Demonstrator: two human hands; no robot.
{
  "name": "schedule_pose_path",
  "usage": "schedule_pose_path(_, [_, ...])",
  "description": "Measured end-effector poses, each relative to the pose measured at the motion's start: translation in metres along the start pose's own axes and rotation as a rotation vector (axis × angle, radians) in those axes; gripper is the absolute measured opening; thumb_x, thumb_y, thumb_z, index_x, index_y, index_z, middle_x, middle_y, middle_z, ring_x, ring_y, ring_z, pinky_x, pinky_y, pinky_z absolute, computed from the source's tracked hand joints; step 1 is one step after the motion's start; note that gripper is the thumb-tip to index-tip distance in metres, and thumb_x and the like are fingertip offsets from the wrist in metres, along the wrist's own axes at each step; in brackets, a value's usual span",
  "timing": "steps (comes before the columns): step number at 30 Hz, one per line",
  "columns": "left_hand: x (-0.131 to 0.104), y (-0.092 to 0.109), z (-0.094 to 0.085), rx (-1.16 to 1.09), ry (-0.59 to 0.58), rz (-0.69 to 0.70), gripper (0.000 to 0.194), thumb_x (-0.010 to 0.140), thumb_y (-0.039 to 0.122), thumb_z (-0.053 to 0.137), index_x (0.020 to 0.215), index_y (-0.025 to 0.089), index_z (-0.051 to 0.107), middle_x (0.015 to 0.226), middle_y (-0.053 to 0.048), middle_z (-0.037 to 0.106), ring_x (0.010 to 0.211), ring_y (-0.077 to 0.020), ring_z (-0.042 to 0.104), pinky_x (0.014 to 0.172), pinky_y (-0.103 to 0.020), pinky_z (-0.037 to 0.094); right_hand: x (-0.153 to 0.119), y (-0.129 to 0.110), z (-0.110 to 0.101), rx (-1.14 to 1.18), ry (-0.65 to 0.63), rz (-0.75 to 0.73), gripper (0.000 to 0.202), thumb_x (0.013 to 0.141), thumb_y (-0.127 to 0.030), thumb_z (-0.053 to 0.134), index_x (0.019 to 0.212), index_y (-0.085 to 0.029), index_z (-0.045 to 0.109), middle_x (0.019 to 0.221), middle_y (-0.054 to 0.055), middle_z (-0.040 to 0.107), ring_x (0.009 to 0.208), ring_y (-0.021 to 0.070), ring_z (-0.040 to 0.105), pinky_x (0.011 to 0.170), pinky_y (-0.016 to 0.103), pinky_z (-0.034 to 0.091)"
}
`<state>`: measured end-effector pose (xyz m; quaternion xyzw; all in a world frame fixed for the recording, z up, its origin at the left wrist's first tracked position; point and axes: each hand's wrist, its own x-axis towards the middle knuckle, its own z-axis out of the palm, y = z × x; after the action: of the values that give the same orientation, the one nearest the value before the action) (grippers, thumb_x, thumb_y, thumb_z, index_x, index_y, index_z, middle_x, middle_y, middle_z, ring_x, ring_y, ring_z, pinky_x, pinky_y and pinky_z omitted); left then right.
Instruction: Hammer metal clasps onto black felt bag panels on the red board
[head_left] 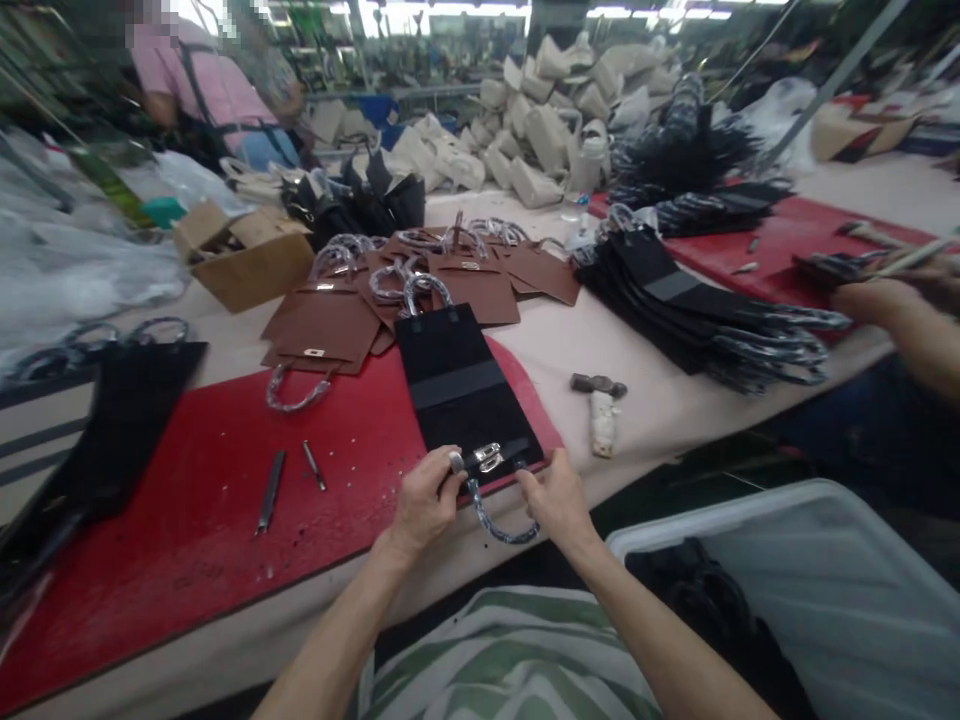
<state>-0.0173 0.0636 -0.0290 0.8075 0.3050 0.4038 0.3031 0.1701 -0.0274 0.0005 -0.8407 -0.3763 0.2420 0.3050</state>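
Observation:
A black bag panel (pixel 466 385) with a grey stripe lies at the front edge of the red mat (pixel 217 500). Across its near end runs a strap with a silver clasp (pixel 487 458), and a plastic-wrapped handle (pixel 499 528) loops toward me. My left hand (pixel 429 497) pinches the panel's near end at the left base of this handle. At the right base, my right hand (pixel 556 500) grips the panel's near corner with thumb and fingers together. A second wrapped handle (pixel 427 290) sticks out at the far end.
A hammer (pixel 600 410) lies right of the panel, two small metal tools (pixel 271 492) left. Behind are brown bag panels (pixel 330 325); black stacks (pixel 675 300) flank them. Another person's hand (pixel 885 305) is far right, above a grey bin (pixel 825 570).

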Motion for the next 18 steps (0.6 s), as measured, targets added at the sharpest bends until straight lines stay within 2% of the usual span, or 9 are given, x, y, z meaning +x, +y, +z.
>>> schedule_pose_path(2, [-0.003, 0.0, 0.004, -0.022, -0.047, 0.06, 0.017, 0.09, 0.017, 0.053, 0.095, 0.021, 0.069, 0.116, -0.01, 0.073, 0.112, -0.0229, 0.069, 0.104, -0.04, 0.053, -0.001, 0.0, 0.0, 0.048, 0.001, 0.03, 0.034, 0.085, -0.034, 0.057, 0.113, -0.017, 0.046, 0.065, -0.001, 0.064, 0.062, 0.0202, 0.067, 0.064, 0.029, 0.045])
schedule_pose_path(3, [-0.004, 0.0, 0.006, -0.029, -0.022, 0.037, 0.018, 0.09, 0.017, 0.052, 0.096, 0.021, 0.069, 0.117, -0.011, 0.073, 0.112, -0.0229, 0.069, 0.104, -0.041, 0.052, -0.001, -0.001, 0.001, 0.083, -0.002, 0.045, 0.033, 0.085, -0.033, 0.057, 0.112, -0.017, 0.046, 0.063, -0.002, 0.063, 0.06, 0.0195, 0.066, 0.063, 0.029, 0.045])
schedule_pose_path(6, [-0.004, 0.001, 0.008, -0.062, 0.141, -0.155, 0.016, 0.091, 0.025, 0.057, 0.099, 0.019, 0.069, 0.112, -0.011, 0.075, 0.107, -0.0236, 0.07, 0.099, -0.041, 0.056, -0.007, 0.0, 0.003, 0.268, -0.035, 0.087, 0.036, 0.084, -0.035, 0.059, 0.112, -0.019, 0.043, 0.061, -0.005, 0.06, 0.052, 0.0177, 0.062, 0.057, 0.029, 0.047])
schedule_pose_path(9, [-0.002, 0.001, 0.003, -0.153, 0.169, -0.294, 0.019, 0.089, 0.032, 0.061, 0.1, 0.019, 0.071, 0.114, -0.01, 0.075, 0.11, -0.0249, 0.07, 0.1, -0.042, 0.054, -0.02, 0.004, 0.009, 0.604, -0.04, 0.179, 0.048, 0.077, -0.038, 0.067, 0.114, -0.022, 0.04, 0.063, -0.008, 0.058, 0.052, 0.0177, 0.061, 0.051, 0.029, 0.049])
schedule_pose_path(12, [-0.004, -0.002, -0.008, -0.209, 0.216, -0.467, 0.028, 0.091, 0.038, 0.061, 0.108, 0.019, 0.073, 0.116, -0.009, 0.074, 0.108, -0.0245, 0.07, 0.097, -0.04, 0.055, -0.038, 0.013, 0.018, 0.894, -0.026, 0.27, 0.064, 0.069, -0.041, 0.078, 0.116, -0.023, 0.038, 0.062, -0.01, 0.058, 0.054, 0.0175, 0.061, 0.048, 0.028, 0.05])
schedule_pose_path(15, [-0.009, -0.004, -0.018, -0.259, 0.25, -0.572, 0.035, 0.091, 0.043, 0.062, 0.113, 0.019, 0.073, 0.115, -0.009, 0.074, 0.105, -0.0229, 0.07, 0.096, -0.038, 0.055, -0.05, 0.025, 0.022, 0.979, -0.072, 0.269, 0.072, 0.067, -0.047, 0.083, 0.119, -0.023, 0.038, 0.063, -0.009, 0.062, 0.051, 0.0164, 0.06, 0.05, 0.028, 0.049])
schedule_pose_path(18, [-0.011, -0.002, -0.022, -0.285, 0.212, -0.585, 0.035, 0.089, 0.043, 0.064, 0.111, 0.018, 0.073, 0.115, -0.009, 0.074, 0.107, -0.0226, 0.069, 0.098, -0.037, 0.053, -0.046, 0.032, 0.019, 0.98, -0.073, 0.272, 0.068, 0.065, -0.048, 0.085, 0.113, -0.023, 0.044, 0.075, -0.005, 0.068, 0.062, 0.018, 0.067, 0.056, 0.028, 0.05])
